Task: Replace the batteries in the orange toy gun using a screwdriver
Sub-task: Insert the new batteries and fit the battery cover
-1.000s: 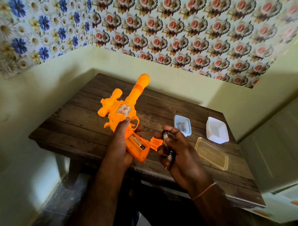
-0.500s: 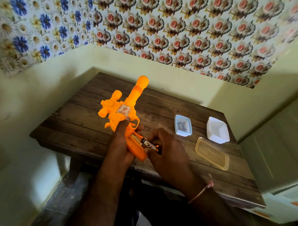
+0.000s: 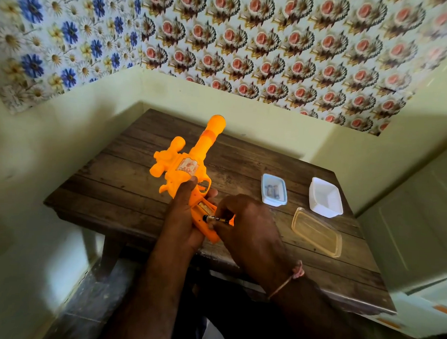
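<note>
1. Left hand (image 3: 182,218) wraps the orange toy gun (image 3: 189,173) above the counter (image 3: 130,191), compartment open.
2. Right hand (image 3: 243,225) pinches a battery (image 3: 215,218) into the handle.
3. Remaining, judging here: seating, cover, screw; spare cells wait in the tray (image 3: 274,190) at 3 o'clock.

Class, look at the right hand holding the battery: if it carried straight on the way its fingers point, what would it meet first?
Most likely the open battery compartment in the grip of the orange toy gun: the right hand pinches a battery right at it. The left hand lies just beyond.
</note>
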{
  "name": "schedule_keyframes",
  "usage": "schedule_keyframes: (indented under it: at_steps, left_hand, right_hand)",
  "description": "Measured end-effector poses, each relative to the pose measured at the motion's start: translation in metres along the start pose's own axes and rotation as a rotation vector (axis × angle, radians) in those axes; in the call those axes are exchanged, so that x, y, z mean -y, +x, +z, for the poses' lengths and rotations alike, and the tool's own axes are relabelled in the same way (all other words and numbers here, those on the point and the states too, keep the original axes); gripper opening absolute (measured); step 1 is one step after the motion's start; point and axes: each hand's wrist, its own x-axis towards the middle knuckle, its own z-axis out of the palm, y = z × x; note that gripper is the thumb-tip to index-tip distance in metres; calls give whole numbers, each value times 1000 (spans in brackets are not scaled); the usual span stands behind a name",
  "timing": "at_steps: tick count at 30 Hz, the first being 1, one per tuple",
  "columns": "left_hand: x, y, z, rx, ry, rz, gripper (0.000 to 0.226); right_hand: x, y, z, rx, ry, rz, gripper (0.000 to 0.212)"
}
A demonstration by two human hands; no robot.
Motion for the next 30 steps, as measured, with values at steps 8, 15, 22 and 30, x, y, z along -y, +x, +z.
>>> schedule_keyframes:
  at_steps: [8,15,22,30]
  left_hand:
    - [-3,-7,3,-58,-35,-49,33]
    - [-1,-10,7,-20,-50,-6,34]
    - [5,-18,18,61,-71,-107,32]
    - [2,-17,16,52,-99,-110,45]
  right_hand:
    - [-1,3,-3,119,94,-92,16]
    - [-6,8,-7,125,123,-62,16]
    - [-8,23,2,40,134,8,15]
    - [-15,29,-14,209,89,-36,24]
